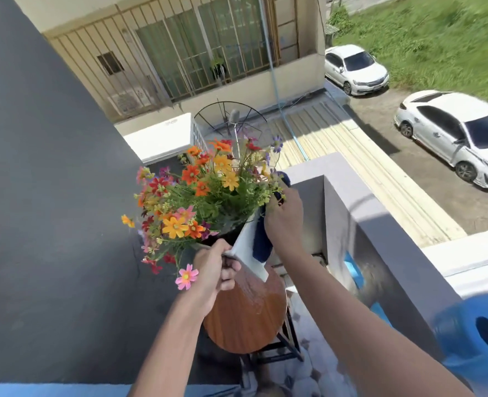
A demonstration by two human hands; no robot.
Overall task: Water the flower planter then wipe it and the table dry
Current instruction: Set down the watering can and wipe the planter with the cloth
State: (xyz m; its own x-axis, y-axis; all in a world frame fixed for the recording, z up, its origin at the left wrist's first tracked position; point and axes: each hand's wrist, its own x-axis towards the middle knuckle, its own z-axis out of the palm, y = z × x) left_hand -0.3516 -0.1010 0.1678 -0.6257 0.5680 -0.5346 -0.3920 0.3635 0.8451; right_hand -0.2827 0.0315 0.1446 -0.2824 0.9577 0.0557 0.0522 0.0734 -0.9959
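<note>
Both hands busy — left [212,269] gripping planter [247,250], right [283,222] clutching cloth [261,242] (dark blue).

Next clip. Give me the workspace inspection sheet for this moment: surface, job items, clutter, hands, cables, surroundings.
Surface: round wooden table, glossy as if wet near the planter.
Job's things: white flower planter with mixed flowers, tilted above the table; dark blue cloth pressed on its side; blue watering can at lower right, blurred.
Clutter: nothing seen on the table.
Grippers: left hand grips the planter's near corner; right hand holds the cloth against the planter.
Cables: a light blue pipe or line crosses the roof below.
Surroundings: balcony with grey parapet; satellite dish, air-conditioner unit, two white cars below.
</note>
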